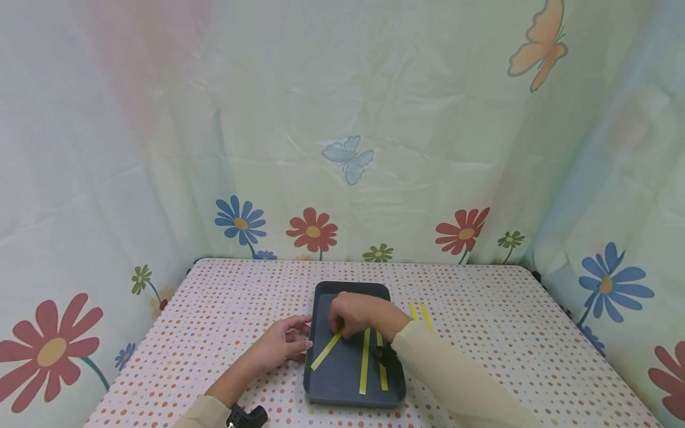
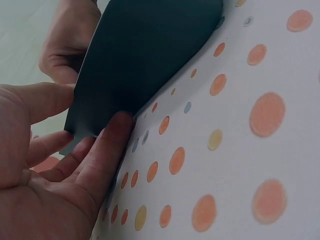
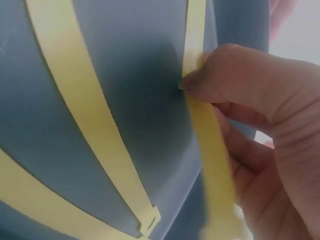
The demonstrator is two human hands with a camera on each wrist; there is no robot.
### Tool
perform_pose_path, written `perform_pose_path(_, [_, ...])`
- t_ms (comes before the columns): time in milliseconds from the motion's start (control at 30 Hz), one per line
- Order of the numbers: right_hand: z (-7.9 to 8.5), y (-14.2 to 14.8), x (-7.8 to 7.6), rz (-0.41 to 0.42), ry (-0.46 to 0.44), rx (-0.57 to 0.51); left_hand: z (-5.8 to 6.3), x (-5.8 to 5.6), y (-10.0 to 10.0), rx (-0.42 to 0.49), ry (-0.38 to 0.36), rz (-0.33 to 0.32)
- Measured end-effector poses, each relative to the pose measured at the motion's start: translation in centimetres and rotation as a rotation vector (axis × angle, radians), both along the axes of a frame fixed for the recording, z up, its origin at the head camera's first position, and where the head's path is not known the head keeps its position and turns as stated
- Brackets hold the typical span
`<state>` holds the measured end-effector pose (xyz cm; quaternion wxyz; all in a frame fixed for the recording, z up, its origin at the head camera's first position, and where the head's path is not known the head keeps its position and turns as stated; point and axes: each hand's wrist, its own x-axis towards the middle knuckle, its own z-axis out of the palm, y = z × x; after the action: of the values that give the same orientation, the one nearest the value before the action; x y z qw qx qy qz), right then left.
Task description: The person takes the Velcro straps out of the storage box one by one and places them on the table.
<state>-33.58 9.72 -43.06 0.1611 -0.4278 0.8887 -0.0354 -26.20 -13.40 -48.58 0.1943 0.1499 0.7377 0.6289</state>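
Note:
A dark grey-blue rectangular tray (image 1: 337,383) lies on the dotted table. Over its left half, my right hand (image 1: 361,312) pinches a flat yellow strip (image 3: 215,160) between thumb and fingers. That strip slants toward the tray's near left corner in the head view. Two more yellow strips, a straight one (image 1: 365,362) and one further right (image 1: 383,377), lie lengthwise in the tray, partly hidden by my right arm. A notched end shows on one strip (image 3: 95,120) in the right wrist view. With loosely bent fingers, my left hand (image 1: 280,343) touches the tray's outer left wall (image 2: 135,55).
Two yellow strips, one longer (image 1: 426,317) and one partly covered by my sleeve (image 1: 413,311), lie on the table right of the tray. A flowered curtain (image 1: 407,196) hangs behind the table (image 1: 257,285) and along both sides.

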Motion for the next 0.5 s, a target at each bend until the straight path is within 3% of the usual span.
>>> perform_pose_path(500, [0.6,1.6,0.9,-0.128,-0.092,-0.063,0.1,0.1,-0.1,-0.003,0.007,0.000])
